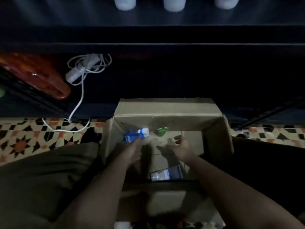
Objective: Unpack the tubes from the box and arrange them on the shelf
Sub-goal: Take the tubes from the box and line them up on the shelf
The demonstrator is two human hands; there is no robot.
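Cardboard box (166, 109) sits open on the tiled floor right against the dark shelf (165, 45), and both arms are down inside it in the head view. Left hand (132, 150) has its fingers on the blue tube (132, 137) with the white cap in the far-left corner, but it's too dim and blurry to say if that's a real grip or just fingertips on it, so I can't tell. Right hand (182, 148) hangs spread and loose, holding nothing, near the green tube (162, 131) by the far wall. One more pale tube (166, 174) lies at the near wall, half in shadow. Risk as I see it: a fingertip-only hold on that blue one could slip on the way up, and the shadowed tube is easy to leave behind.
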